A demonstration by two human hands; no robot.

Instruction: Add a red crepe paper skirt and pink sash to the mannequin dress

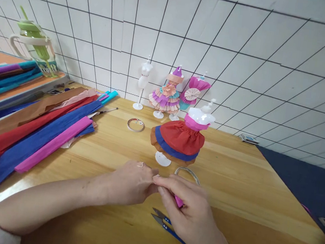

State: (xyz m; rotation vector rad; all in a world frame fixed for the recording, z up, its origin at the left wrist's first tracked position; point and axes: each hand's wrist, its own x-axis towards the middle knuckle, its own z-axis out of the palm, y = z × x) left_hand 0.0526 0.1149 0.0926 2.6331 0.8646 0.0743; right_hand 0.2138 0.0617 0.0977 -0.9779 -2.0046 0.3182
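My left hand (133,183) and my right hand (187,203) meet fingertip to fingertip above the table, both closed in a pinch. A small piece of pink crepe paper (179,201) shows under the fingers of my right hand, most of it hidden. What my left fingers grip is out of sight; a whitish bit lies at the fingertips. Blue-handled thread snips (168,226) lie below, partly covered by my right hand. Behind my hands a roll of tape (188,174) lies flat. Beyond it a mini dress form (200,116) wears a red, blue and brown skirt (178,139) with a pink band.
Two dressed mini forms (167,97) and a bare white form (144,77) stand against the tiled wall. Another tape roll (135,125) lies before them. Crepe paper strips (43,136) cover the left side, with a green-lidded bottle (36,45) behind.
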